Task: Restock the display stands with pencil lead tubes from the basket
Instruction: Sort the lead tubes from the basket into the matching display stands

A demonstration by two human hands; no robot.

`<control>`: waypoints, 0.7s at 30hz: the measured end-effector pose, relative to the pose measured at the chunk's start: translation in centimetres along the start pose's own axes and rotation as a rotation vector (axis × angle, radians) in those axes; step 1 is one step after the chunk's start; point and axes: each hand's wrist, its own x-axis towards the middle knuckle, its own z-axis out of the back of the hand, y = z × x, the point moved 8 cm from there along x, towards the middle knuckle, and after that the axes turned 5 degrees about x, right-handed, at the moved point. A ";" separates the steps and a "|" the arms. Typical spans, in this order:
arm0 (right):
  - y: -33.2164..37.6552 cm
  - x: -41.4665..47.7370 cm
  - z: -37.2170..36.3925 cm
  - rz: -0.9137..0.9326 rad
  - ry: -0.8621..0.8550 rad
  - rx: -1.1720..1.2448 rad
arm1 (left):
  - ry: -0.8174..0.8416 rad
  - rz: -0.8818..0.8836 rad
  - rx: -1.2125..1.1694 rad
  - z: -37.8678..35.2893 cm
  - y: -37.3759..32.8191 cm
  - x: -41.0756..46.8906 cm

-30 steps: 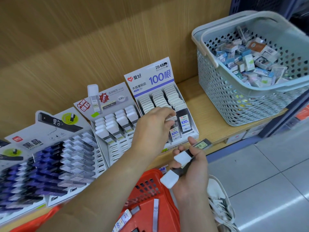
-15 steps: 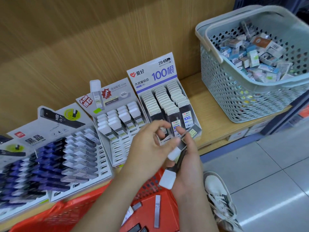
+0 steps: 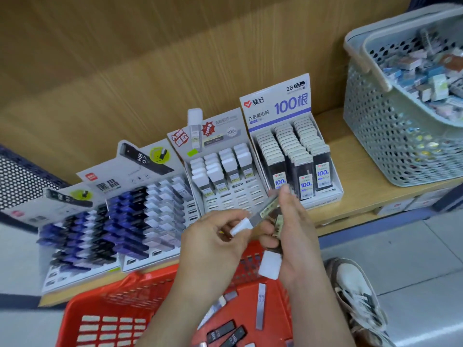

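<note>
My right hand (image 3: 299, 236) grips two white-capped pencil lead tubes. One tube (image 3: 265, 211) slants up to the right. My left hand (image 3: 213, 246) pinches its white cap, so both hands touch it. The second tube's white cap (image 3: 269, 267) sticks out below my right palm. Both hands hover over the red basket (image 3: 100, 306), which holds loose dark lead tubes (image 3: 221, 331) and a grey one (image 3: 260, 306). On the wooden shelf stand the "100" display stand (image 3: 280, 103), a half-filled stand of white-capped tubes (image 3: 225, 171), and two blue-and-black tube stands (image 3: 147, 211).
A grey perforated basket (image 3: 390, 151) full of small boxed items sits at the shelf's right end. The wooden back panel (image 3: 150, 58) rises behind the stands. A sneaker (image 3: 358, 296) rests on the tiled floor to the right of the red basket.
My left hand came back from the "100" stand to my right hand and took hold of one tube's white cap. The view shifted slightly left and down.
</note>
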 end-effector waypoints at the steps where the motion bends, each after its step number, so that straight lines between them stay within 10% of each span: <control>1: -0.2 -0.1 -0.2 -0.006 -0.014 -0.009 | -0.011 -0.025 0.039 0.5 0.2 -0.2; 11: -2.1 -0.8 -3.3 0.009 0.160 0.007 | 0.027 0.241 -0.522 3.3 4.0 -1.3; 21: -7.3 -1.7 -5.9 -0.210 0.254 -0.065 | -0.187 0.220 -0.306 11.1 7.4 -2.9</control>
